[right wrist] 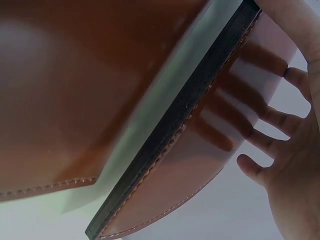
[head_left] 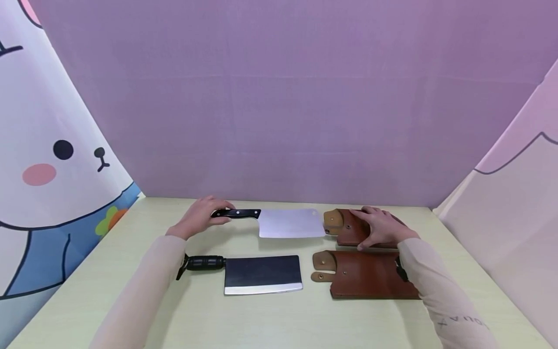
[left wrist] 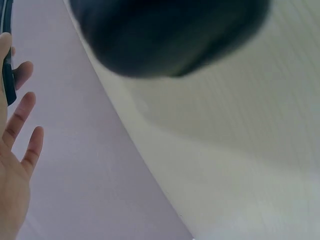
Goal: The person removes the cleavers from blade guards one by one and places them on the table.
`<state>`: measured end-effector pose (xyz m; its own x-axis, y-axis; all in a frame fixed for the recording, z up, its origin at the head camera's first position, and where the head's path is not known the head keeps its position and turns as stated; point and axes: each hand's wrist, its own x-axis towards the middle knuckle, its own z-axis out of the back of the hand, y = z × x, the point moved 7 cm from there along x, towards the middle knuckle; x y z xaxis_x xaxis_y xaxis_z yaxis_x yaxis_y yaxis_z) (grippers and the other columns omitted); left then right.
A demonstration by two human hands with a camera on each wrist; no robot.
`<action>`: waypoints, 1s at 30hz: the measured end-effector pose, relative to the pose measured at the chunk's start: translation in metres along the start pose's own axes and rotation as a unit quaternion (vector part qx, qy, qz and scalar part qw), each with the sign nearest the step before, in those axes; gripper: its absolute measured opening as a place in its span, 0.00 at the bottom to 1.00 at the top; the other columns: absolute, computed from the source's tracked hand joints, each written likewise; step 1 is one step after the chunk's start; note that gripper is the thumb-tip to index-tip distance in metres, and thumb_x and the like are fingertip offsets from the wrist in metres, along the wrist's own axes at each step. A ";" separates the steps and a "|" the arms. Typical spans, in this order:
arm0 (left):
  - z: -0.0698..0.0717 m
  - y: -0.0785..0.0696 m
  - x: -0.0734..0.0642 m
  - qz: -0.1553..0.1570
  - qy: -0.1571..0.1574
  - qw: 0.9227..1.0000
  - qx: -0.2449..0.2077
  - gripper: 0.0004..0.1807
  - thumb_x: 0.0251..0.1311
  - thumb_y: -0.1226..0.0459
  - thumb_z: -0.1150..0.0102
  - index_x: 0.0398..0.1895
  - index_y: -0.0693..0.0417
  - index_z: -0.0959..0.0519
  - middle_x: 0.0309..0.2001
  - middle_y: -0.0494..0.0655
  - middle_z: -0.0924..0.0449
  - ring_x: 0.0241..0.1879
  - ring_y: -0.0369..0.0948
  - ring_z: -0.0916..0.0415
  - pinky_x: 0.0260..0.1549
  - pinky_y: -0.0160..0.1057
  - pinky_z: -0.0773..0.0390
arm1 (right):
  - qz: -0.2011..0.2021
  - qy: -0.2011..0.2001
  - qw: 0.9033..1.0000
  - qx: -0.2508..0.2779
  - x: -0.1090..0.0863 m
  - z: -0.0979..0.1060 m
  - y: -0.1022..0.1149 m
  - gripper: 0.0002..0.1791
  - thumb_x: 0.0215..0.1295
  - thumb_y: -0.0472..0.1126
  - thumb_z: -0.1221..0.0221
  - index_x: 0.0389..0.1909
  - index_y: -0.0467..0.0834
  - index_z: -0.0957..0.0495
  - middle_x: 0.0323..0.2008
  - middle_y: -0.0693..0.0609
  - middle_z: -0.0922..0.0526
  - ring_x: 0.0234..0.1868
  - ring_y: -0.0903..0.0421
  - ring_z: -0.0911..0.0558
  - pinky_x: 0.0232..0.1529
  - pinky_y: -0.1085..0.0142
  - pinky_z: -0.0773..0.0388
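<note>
My left hand [head_left: 202,215] pinches the black riveted handle [head_left: 237,213] of a cleaver with a bright steel blade [head_left: 289,223]. In the left wrist view, the other fingers [left wrist: 34,150] spread away from the handle. The blade points right, its front edge right at the tan flap of the far brown leather sheath [head_left: 348,235]. Across that sheath lies my right hand [head_left: 383,228], thumb at the near edge and fingers over toward the far edge. The right wrist view shows its fingertips [right wrist: 250,132] against the glossy leather, above a dark stitched edge.
A second cleaver [head_left: 261,274], dark-bladed with a ribbed black handle, lies nearer on the pale table [head_left: 244,325]. To its right is a second brown sheath [head_left: 370,276], partly under the right sleeve. A purple cloth wall [head_left: 287,121] rises behind.
</note>
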<state>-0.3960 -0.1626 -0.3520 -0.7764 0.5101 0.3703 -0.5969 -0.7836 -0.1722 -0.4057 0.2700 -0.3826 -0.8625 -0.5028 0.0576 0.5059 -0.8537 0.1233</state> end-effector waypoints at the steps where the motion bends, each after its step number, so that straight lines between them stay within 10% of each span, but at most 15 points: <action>1: 0.000 0.001 -0.001 -0.002 -0.002 1.000 0.000 0.17 0.53 0.55 0.38 0.47 0.42 0.21 0.46 0.39 0.19 0.40 0.41 0.30 0.40 0.46 0.32 | -0.004 0.000 1.000 0.001 0.001 -0.001 0.000 0.57 0.32 0.60 0.28 0.66 0.47 0.41 0.60 0.36 0.37 0.59 0.36 0.36 0.53 0.37 0.40; 30: 0.002 0.033 -0.039 0.018 0.009 1.000 -0.007 0.15 0.54 0.56 0.38 0.46 0.45 0.21 0.42 0.40 0.19 0.36 0.38 0.32 0.39 0.44 0.33 | -0.006 0.011 1.000 0.011 0.017 -0.014 0.013 0.58 0.33 0.60 0.28 0.68 0.47 0.43 0.65 0.33 0.43 0.64 0.33 0.43 0.57 0.34 0.49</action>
<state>-0.3849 -0.2089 -0.3702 -0.8013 0.4880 0.3462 -0.5708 -0.7970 -0.1977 -0.4141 0.2485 -0.3941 -0.8678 -0.4959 0.0334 0.4950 -0.8565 0.1462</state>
